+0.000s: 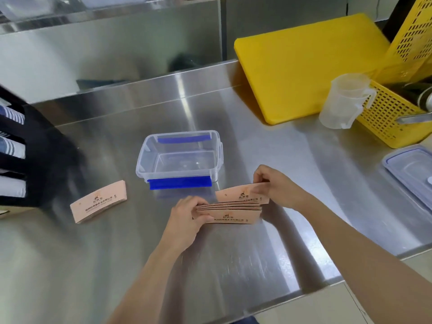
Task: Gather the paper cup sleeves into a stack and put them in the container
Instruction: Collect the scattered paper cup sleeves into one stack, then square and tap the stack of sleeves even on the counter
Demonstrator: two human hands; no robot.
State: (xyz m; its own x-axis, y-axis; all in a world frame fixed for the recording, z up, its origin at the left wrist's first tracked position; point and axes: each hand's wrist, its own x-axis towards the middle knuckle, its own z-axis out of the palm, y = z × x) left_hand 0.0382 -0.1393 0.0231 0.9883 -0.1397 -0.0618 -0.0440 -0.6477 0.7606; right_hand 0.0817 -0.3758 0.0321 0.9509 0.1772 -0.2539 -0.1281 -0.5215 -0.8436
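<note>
A clear plastic container (pixel 149 157) with blue clasps stands open and empty in the middle of the steel counter. Just in front of it, my left hand (pixel 187 218) grips the left end of a stack of pink paper cup sleeves (pixel 233 212) held on edge. My right hand (pixel 273 185) pinches the right end of one more sleeve (pixel 236 195) standing behind that stack. A second stack of sleeves (pixel 99 202) lies flat on the counter to the left, untouched.
A yellow cutting board (pixel 304 66) leans at the back right beside a yellow perforated basket (pixel 392 113) and a clear measuring jug (pixel 343 101). The container's lid (pixel 411 174) lies at the right edge. A black rack (pixel 28 146) stands at the left.
</note>
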